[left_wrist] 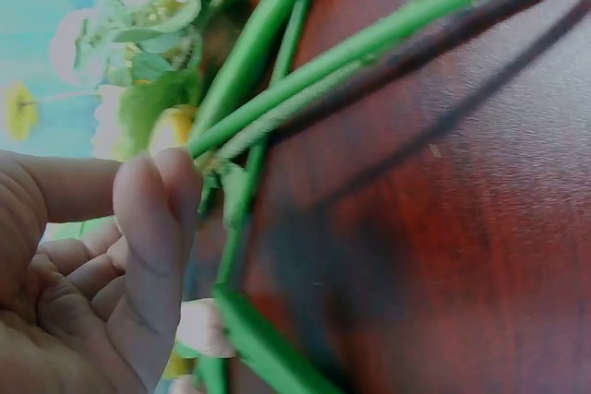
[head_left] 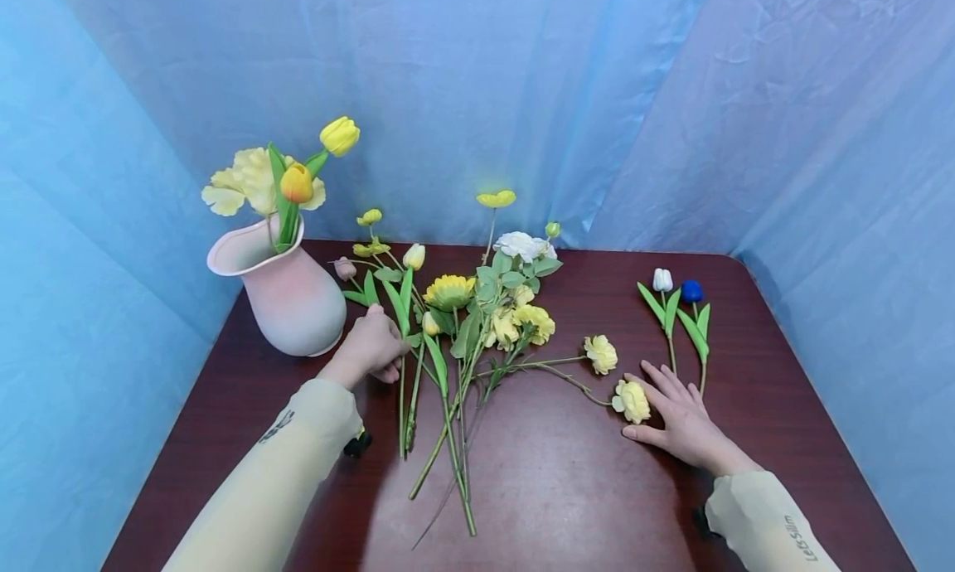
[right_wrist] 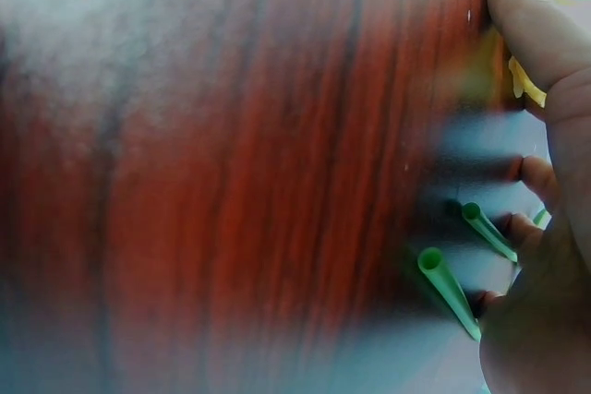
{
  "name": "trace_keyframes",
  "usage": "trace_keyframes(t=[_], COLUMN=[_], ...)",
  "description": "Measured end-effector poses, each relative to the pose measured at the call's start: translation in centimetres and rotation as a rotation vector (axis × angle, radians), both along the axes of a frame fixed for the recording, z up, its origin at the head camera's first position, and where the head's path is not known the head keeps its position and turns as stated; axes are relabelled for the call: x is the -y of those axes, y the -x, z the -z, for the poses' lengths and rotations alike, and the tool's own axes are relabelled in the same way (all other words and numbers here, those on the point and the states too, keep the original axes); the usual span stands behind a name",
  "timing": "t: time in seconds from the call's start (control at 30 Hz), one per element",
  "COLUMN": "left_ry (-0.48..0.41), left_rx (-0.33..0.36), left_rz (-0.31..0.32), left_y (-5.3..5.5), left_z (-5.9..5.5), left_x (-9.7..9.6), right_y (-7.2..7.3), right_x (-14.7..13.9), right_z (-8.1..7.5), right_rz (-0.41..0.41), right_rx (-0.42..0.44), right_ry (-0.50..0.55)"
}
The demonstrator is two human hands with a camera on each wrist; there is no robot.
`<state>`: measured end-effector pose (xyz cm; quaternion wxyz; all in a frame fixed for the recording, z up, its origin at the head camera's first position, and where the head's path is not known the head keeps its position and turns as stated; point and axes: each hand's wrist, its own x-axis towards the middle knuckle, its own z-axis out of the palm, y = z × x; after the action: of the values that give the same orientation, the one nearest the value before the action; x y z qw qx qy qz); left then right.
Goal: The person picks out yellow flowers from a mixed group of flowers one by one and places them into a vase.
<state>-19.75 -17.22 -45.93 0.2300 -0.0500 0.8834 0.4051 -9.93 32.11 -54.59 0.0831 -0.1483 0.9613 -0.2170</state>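
Observation:
My left hand [head_left: 370,348] pinches the green stem of a pale yellow tulip [head_left: 414,257] between thumb and fingertips, near its leaves. In the left wrist view the tulip's stem [left_wrist: 369,41] slants up and right from the pinch, above the tabletop. Beside that hand lie a pink bud [head_left: 345,268] and a yellow tulip bud [head_left: 431,323]. My right hand [head_left: 686,423] rests palm down with spread fingers on the table, its thumb and forefinger beside a yellow bloom [head_left: 632,400]. Just past its fingertips lie a white tulip [head_left: 662,280] and a blue tulip [head_left: 691,291].
A pink and white vase [head_left: 294,298] stands at the back left, holding yellow and orange tulips [head_left: 297,182] and a large pale flower [head_left: 254,178]. Loose yellow blooms [head_left: 449,292] and white blooms [head_left: 520,246] with crossing stems cover the table's middle. Blue curtains [head_left: 477,75] surround the table.

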Motion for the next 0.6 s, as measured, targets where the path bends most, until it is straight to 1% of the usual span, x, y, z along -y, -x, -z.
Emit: trace_keyframes(t=[0.07, 0.13, 0.2, 0.27, 0.33, 0.4, 0.5, 0.6], left_ry=[0.033, 0.100, 0.208, 0.321, 0.437, 0.525, 0.615, 0.649], left_rx=[-0.046, -0.108, -0.198, -0.306, -0.433, -0.528, -0.633, -0.725], left_rz=[0.029, 0.070, 0.118, 0.166, 0.203, 0.217, 0.227, 0.219], left_y=[-0.3, -0.6, -0.7, -0.8, -0.9, -1.1, -1.7, -2.5], left_z=[-0.9, -2.0, -3.3, -4.8, -6.6, -8.7, -12.0, -15.0], left_x=[0.0, -0.1, -0.1, -0.1, -0.2, -0.3, -0.3, 0.0], right_y=[0.0, 0.0, 0.0, 0.0, 0.0, 0.0, 0.0, 0.0], right_x=[0.0, 0.0, 0.0, 0.0, 0.0, 0.0, 0.0, 0.0], right_z=[0.0, 0.0, 0.0, 0.0, -0.1, -0.1, -0.3, -0.4], right_rz=[0.001, 0.001, 0.001, 0.001, 0.000, 0.002, 0.002, 0.000], right_rx=[0.001, 0.001, 0.002, 0.004, 0.004, 0.008, 0.007, -0.006], right_ry=[0.000, 0.000, 0.002, 0.002, 0.000, 0.002, 0.004, 0.011])
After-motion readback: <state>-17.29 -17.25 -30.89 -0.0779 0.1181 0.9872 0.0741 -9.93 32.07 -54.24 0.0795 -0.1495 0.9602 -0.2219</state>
